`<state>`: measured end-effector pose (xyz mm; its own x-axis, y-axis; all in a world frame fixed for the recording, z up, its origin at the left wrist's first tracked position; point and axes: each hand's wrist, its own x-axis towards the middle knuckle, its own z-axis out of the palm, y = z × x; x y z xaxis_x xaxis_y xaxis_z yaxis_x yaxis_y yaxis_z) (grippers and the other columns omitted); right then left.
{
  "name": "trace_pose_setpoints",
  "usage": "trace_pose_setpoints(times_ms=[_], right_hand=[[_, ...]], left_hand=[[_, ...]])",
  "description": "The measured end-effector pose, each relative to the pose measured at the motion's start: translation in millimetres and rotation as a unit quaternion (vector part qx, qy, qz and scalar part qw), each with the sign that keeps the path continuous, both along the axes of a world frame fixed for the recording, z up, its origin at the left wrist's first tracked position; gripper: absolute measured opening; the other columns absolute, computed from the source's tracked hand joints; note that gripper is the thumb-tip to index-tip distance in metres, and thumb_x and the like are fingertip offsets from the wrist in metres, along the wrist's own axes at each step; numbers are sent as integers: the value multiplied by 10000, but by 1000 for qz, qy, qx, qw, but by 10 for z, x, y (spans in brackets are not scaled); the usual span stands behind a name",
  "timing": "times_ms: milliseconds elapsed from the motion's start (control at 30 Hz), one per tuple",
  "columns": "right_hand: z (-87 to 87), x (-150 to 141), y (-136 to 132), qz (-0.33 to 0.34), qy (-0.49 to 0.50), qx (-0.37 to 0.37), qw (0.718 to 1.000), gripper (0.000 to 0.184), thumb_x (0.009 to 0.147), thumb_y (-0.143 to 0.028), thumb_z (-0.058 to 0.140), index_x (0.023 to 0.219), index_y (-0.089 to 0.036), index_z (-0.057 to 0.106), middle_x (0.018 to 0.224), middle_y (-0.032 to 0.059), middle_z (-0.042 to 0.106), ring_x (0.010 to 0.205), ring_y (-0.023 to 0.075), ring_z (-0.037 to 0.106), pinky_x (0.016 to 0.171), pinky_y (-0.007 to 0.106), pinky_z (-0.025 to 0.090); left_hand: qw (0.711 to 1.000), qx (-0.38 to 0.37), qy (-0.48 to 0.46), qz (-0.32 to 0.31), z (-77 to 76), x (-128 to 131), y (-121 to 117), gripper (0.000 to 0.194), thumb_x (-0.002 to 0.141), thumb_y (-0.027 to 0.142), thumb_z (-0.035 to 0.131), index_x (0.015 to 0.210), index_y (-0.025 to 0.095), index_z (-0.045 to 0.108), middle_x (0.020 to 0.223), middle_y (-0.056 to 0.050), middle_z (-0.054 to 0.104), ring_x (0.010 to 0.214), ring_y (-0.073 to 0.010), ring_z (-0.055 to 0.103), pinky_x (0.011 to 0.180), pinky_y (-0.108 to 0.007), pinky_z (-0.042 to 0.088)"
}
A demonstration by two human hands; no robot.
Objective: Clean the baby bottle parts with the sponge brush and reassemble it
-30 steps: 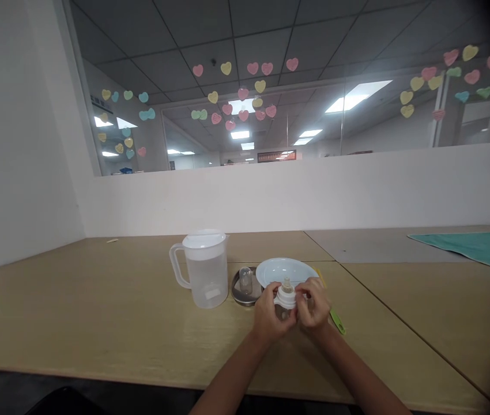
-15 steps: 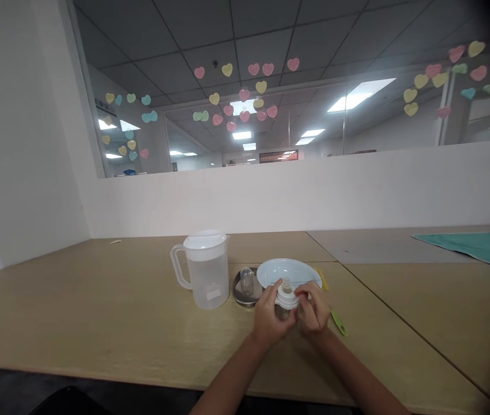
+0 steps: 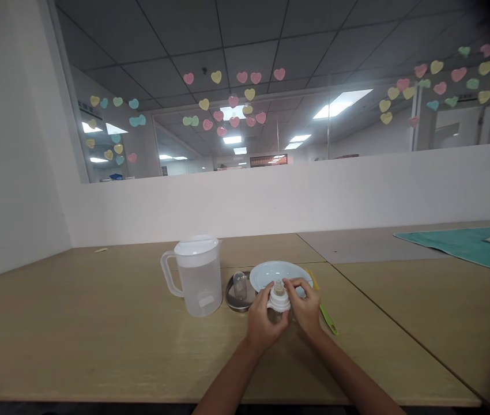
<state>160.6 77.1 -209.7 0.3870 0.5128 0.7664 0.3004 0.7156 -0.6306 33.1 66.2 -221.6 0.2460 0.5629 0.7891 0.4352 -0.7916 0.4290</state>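
Observation:
A baby bottle (image 3: 279,302) with a white screw collar and a clear teat stands upright between my hands, low over the wooden table. My left hand (image 3: 263,323) wraps around its left side, thumb in front. From the right, my right hand (image 3: 306,308) grips at the collar beside the teat with bent fingers; the exact contact is partly hidden. Just behind the bottle is a white bowl (image 3: 266,271). A clear dome-shaped cap (image 3: 240,286) stands in a round metal dish (image 3: 233,304) to the left.
A lidded translucent jug (image 3: 202,282) stands left of the dish, its handle facing left. Right of my hands lies a green-handled utensil (image 3: 328,320), with a yellow one (image 3: 314,280) by the bowl. A teal cloth (image 3: 452,242) covers the far right. A wall with windows rises behind.
My right fingers have shifted from the collar's right side up towards the teat. My left hand keeps its hold on the bottle. The whole view has swung slightly to the right.

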Motion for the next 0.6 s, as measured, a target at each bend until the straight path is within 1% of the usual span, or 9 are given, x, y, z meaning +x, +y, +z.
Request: trace_pose_setpoints(times_ms=[67, 133, 200, 267, 367, 433, 600], right_hand=[[5, 11, -7, 48, -29, 0, 998, 223, 854, -372, 497, 788, -183, 596, 775, 40, 633, 752, 182, 590, 710, 297, 466], [0, 24, -15, 100, -85, 6, 991, 234, 862, -365, 468, 959, -188, 588, 923, 61, 644, 871, 200, 594, 773, 311, 469], [-12, 30, -20, 127, -139, 16, 982, 277, 849, -357, 478, 1063, -198, 550, 1005, 71, 632, 932, 212, 586, 802, 319, 468], [-24, 26, -22, 118, -172, 26, 978, 280, 839, -335, 486, 1084, -204, 524, 1017, 73, 623, 939, 212, 582, 814, 325, 466], [-23, 5, -25, 69, -193, 38, 978, 265, 823, -306, 499, 1068, -204, 499, 982, 69, 605, 895, 203, 576, 797, 326, 465], [-13, -11, -31, 40, -201, 38, 978, 271, 801, -300, 524, 1050, -200, 486, 951, 62, 591, 859, 196, 567, 772, 320, 464], [-4, -32, -31, 8, -188, -14, 982, 314, 735, -306, 596, 1005, -200, 476, 837, 20, 558, 765, 175, 541, 709, 296, 449]], left_hand=[[1000, -11, -3, -1, -10, -4, 0, 607, 734, 260, 600, 1293, 162, 387, 1240, -114, 547, 1111, -245, 535, 957, -410, 439], [1000, -22, -9, -7, -13, -6, -5, 622, 731, 255, 600, 1302, 167, 368, 1247, -110, 542, 1093, -236, 544, 941, -397, 449], [999, -27, -13, -15, -10, -9, -9, 626, 728, 239, 591, 1305, 169, 357, 1261, -108, 532, 1107, -234, 535, 954, -393, 439], [999, -31, -17, -23, -9, -13, -5, 639, 721, 220, 582, 1312, 171, 343, 1269, -106, 524, 1120, -234, 526, 967, -394, 427], [998, -43, -17, -33, -19, -23, 13, 692, 679, 198, 599, 1315, 177, 328, 1244, -99, 534, 1087, -231, 538, 949, -387, 435], [998, -43, -19, -37, -26, -27, 22, 711, 632, 186, 621, 1289, 173, 348, 1218, -97, 542, 1069, -236, 542, 939, -385, 438], [998, -27, -34, -53, -2, -14, 0, 640, 579, 145, 614, 1186, 170, 415, 1158, -85, 552, 1059, -235, 537, 931, -369, 437]])
